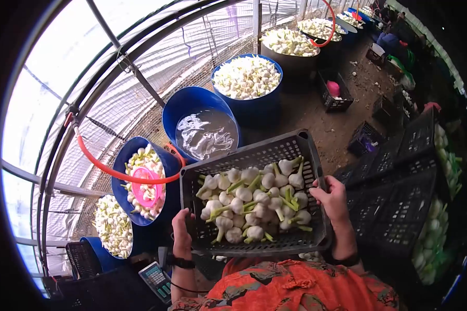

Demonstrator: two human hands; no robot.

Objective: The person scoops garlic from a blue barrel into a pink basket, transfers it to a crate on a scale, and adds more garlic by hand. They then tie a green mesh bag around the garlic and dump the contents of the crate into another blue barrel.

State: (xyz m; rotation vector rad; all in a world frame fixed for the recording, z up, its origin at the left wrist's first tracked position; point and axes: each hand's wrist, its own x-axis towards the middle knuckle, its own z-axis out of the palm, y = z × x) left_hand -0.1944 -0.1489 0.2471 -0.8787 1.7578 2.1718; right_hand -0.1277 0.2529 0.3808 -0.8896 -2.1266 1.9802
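A black perforated crate [250,252] with white, green-stemmed garlic bulbs [254,199] inside is held in front of my body. My left hand [182,232] grips its left end, fingers closed at the edge. At the right end my right hand [331,196] is closed round the rim, thumb on top. The crate tilts slightly, its right side higher in view. Just beyond it stands a blue tub of water [207,132].
Blue tubs of garlic [247,78] run along the plastic wall. A red hose [114,173] arcs at left, above a pink basket [145,186]. A scale [155,280] sits lower left. Black crates [399,207] are stacked at right. People [394,41] are at the far right.
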